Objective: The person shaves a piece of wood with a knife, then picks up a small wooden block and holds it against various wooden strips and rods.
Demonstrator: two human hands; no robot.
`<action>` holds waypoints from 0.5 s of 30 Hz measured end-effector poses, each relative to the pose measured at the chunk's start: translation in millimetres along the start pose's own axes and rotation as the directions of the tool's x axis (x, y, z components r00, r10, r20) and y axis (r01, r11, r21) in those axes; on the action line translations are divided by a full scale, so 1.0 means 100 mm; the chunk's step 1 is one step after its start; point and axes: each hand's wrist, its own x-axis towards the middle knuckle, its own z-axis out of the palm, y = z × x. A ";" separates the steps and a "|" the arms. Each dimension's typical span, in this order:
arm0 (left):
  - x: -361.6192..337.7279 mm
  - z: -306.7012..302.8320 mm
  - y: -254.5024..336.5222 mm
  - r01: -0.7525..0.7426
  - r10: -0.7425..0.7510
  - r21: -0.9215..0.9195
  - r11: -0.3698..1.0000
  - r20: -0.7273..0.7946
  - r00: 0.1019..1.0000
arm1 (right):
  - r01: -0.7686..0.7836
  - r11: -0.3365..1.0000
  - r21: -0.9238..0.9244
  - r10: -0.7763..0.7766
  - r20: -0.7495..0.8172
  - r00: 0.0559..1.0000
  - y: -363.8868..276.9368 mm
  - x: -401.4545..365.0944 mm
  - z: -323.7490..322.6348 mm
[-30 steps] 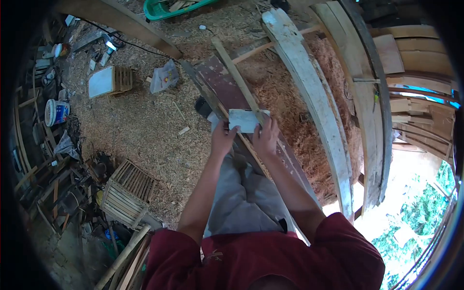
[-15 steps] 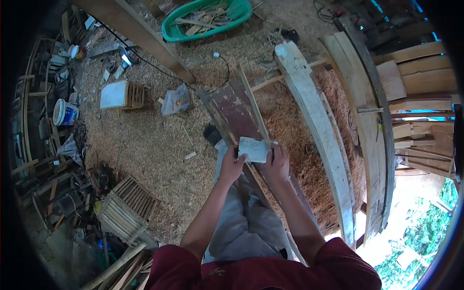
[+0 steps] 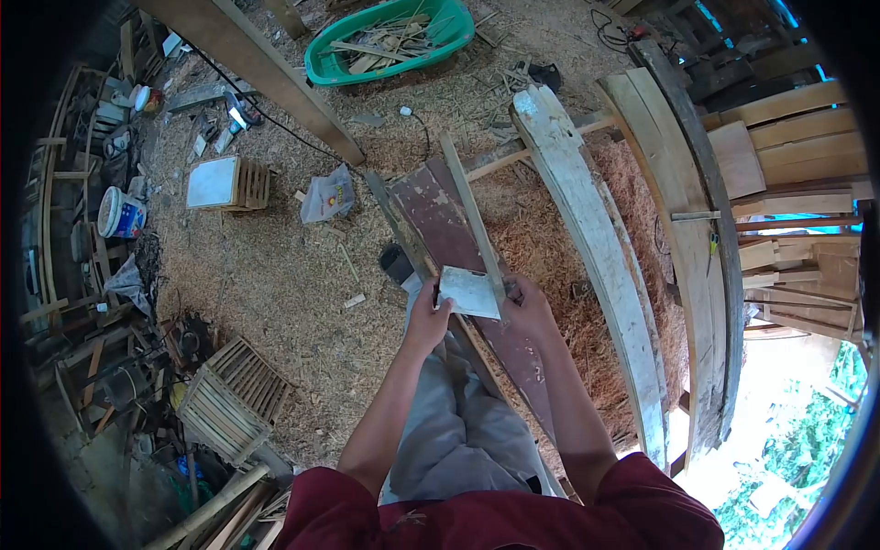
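mid-frame, our left hand (image 3: pixel 428 320) grasps a pale block (image 3: pixel 469 292) with its fingers, over a maroon plank (image 3: pixel 449 215); whether our right hand (image 3: pixel 531 313), by the block's right edge, grips too, we cannot tell.

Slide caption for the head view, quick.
Left hand grips a pale flat piece, right hand beside it, over a worn maroon board among wood shavings.

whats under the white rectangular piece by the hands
Around the flat white rectangular piece, a peeling maroon wooden board shows below; whatever lies directly beneath and the piece's underside are covered.
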 end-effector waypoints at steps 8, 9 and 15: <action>-0.02 0.07 -0.07 0.161 -0.188 -0.261 0.952 -0.083 0.979 | 0.051 0.994 0.097 -0.053 0.020 0.998 0.03 -0.06 -0.01; -0.01 0.06 -0.09 0.180 -0.215 -0.309 0.934 -0.081 0.973 | 0.053 0.993 0.109 -0.056 0.021 0.998 0.07 -0.05 0.01; 0.01 0.00 -0.10 0.239 -0.270 -0.238 0.941 -0.109 0.957 | 0.115 0.956 0.271 -0.102 -0.062 0.993 0.26 0.05 -0.01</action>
